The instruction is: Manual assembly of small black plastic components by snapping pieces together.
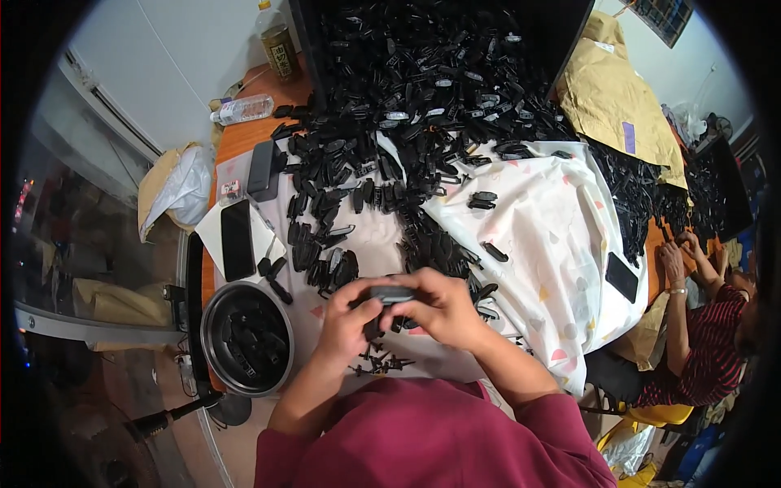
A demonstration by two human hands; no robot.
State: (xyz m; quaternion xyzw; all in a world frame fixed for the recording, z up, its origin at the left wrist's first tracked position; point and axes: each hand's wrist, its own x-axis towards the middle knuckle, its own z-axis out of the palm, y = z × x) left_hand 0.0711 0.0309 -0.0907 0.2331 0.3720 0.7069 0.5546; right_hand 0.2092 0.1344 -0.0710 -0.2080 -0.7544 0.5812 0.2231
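Note:
Both of my hands meet over the near middle of the table, at the edge of the heap. Between them is a small oblong dark-grey plastic part (pixel 392 294). The fingers and thumb of my left hand (pixel 346 315) close on its left end, while my right hand (pixel 446 309) pinches the right end. Another black piece shows partly below the left thumb, its shape mostly hidden. Just under my hands lie several thin black branched plastic bits (pixel 381 362). Loose black plastic parts (pixel 439 244) like small clips spread beyond my fingers toward the big pile.
A metal bowl (pixel 213 366) of black parts stands left, below a phone (pixel 238 241) on white paper. A black bin (pixel 439 57) spills parts at the back. Patterned cloth (pixel 529 220) and another phone (pixel 621 277) lie right, near a co-worker's hands (pixel 675 259). Bottles (pixel 248 108) stand far left.

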